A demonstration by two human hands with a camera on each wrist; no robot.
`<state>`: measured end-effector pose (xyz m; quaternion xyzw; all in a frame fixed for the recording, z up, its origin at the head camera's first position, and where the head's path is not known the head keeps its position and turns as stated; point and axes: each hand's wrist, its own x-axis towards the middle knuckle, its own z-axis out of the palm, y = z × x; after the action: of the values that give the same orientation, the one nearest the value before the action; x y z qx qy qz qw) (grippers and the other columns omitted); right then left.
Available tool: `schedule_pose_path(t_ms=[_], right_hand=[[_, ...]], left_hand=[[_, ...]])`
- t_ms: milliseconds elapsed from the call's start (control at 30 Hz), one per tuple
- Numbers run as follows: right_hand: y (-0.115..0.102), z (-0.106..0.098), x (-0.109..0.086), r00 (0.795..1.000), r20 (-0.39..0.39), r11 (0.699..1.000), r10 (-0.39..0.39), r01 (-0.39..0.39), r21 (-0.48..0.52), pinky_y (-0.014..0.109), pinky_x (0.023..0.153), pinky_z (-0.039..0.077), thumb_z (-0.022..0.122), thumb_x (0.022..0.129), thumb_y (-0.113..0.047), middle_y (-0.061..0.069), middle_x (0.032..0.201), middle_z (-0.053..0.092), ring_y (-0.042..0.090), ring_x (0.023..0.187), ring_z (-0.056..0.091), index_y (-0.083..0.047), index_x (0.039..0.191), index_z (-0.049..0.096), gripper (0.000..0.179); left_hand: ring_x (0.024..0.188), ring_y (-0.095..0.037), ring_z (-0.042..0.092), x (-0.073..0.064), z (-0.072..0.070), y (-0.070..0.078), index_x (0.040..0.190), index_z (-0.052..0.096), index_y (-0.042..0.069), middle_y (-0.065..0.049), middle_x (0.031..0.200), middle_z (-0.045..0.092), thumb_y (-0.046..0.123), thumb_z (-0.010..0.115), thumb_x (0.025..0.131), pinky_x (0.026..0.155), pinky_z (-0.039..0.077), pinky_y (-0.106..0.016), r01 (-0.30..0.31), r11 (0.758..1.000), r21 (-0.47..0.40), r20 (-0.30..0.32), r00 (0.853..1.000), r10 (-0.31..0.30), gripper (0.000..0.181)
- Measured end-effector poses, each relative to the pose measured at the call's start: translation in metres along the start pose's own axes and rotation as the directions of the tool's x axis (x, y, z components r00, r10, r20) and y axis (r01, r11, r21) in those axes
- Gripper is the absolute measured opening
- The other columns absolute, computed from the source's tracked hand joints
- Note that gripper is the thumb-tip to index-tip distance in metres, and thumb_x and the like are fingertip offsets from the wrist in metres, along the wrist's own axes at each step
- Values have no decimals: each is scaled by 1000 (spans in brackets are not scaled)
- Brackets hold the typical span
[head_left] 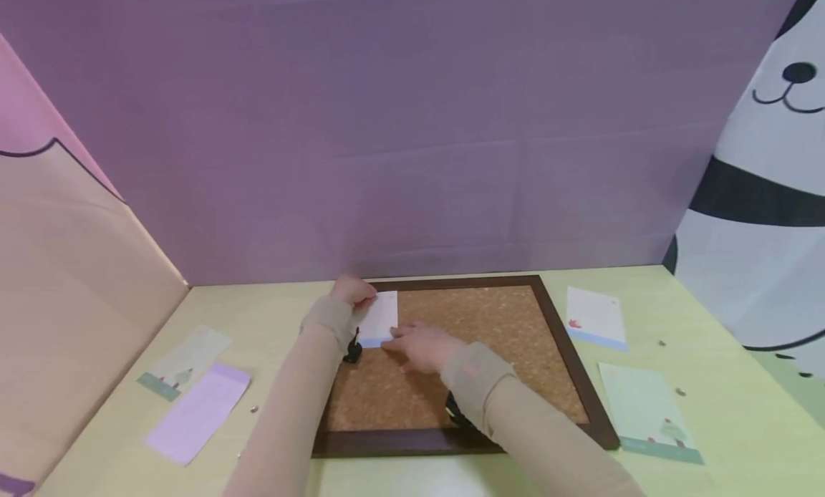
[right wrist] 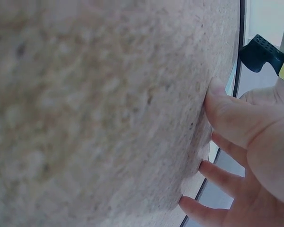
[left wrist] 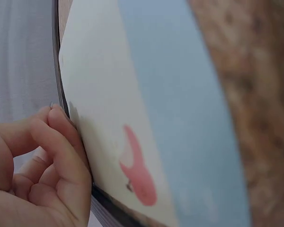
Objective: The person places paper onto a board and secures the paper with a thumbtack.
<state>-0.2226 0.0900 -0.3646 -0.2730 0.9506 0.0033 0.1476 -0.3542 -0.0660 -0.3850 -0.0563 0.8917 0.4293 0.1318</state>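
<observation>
A white note card (head_left: 383, 318) with a blue lower band lies on the upper left of a brown-framed corkboard (head_left: 477, 321). At the card's upper left is my left hand (head_left: 353, 291), fingers curled. In the left wrist view, its thumb and fingertip pinch a tiny shiny metal point, apparently a thumbtack (left wrist: 51, 105), beside the card's edge; most of the tack is hidden. My right hand (head_left: 425, 345) rests with spread fingers on the cork, fingertips at the card's lower right corner. The right wrist view shows those extended fingers (right wrist: 222, 177) touching the board.
To the right lie another white card (head_left: 596, 316) and a green card (head_left: 651, 411), with small metal tacks (head_left: 680, 392) near them. A pale green card (head_left: 183, 361) and a purple sheet (head_left: 200, 413) are on the left, near another tack (head_left: 254, 409). A purple cloth (head_left: 412, 139) hangs behind.
</observation>
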Motion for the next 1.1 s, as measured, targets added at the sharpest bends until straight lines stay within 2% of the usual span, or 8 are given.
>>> schedule_pose_path(t_ms=[133, 233, 300, 467, 633, 933, 1100], right_hand=[[0, 0, 0, 1000, 1, 1000, 2, -2, -4, 42, 113, 29, 62, 90, -27, 1, 151, 36, 29, 139, 31, -25, 140, 46, 52], [0, -1, -1, 1000, 4, 1000, 3, -3, -5, 42, 113, 29, 62, 90, -27, 0, 151, 36, 28, 140, 31, -25, 140, 46, 52], [0, -1, -2, 1000, 4, 1000, 5, -5, -3, 43, 113, 30, 62, 90, -28, 0, 151, 36, 29, 140, 31, -25, 140, 46, 52], [0, 0, -3, 1000, 0, 1000, 8, -8, 13, 44, 113, 30, 62, 89, -28, 1, 151, 36, 30, 140, 31, -25, 139, 47, 52], [-1, 0, -3, 1000, 2, 1000, 3, -3, 24, 43, 114, 28, 61, 90, -29, 0, 152, 35, 29, 140, 30, -26, 140, 46, 53], [-1, -1, -3, 1000, 23, 999, 21, -22, 36, 43, 114, 28, 61, 90, -28, -1, 152, 33, 27, 141, 28, -27, 141, 45, 53], [-2, -2, -3, 1000, 16, 999, 19, -19, 32, 43, 113, 30, 61, 90, -28, -1, 152, 34, 27, 141, 29, -26, 140, 45, 53]], left_hand=[[41, -8, 39, -1, -1, 4, 46, 51, 13, 5, 43, 42, 5, 64, 74, 43, 34, -19, 11, 999, 45, 1, 1000, -11, 32], [42, -7, 40, -3, 0, 4, 48, 53, 12, 5, 43, 44, 6, 67, 75, 44, 35, -18, 26, 999, 19, -4, 1000, -26, 31], [42, -8, 41, -3, 1, 3, 50, 55, 11, 4, 44, 45, 5, 67, 75, 44, 37, -18, 37, 999, -39, 0, 999, -37, 29], [43, -9, 41, -4, 5, 3, 48, 52, 11, 3, 46, 43, 1, 66, 73, 45, 38, -19, 35, 994, -103, -8, 999, -36, 30], [47, -11, 42, -5, 6, 4, 52, 53, 10, 1, 51, 44, 3, 68, 72, 46, 38, -19, 14, 1000, -25, -45, 999, -15, 26], [42, -7, 45, -4, 7, 3, 64, 61, 2, 1, 48, 48, 1, 67, 76, 43, 41, -17, 47, 996, -79, -22, 999, -48, 14], [41, -8, 41, -1, 6, 2, 60, 58, 3, 1, 48, 45, -2, 64, 76, 42, 38, -18, 43, 997, -67, -20, 999, -44, 18]])
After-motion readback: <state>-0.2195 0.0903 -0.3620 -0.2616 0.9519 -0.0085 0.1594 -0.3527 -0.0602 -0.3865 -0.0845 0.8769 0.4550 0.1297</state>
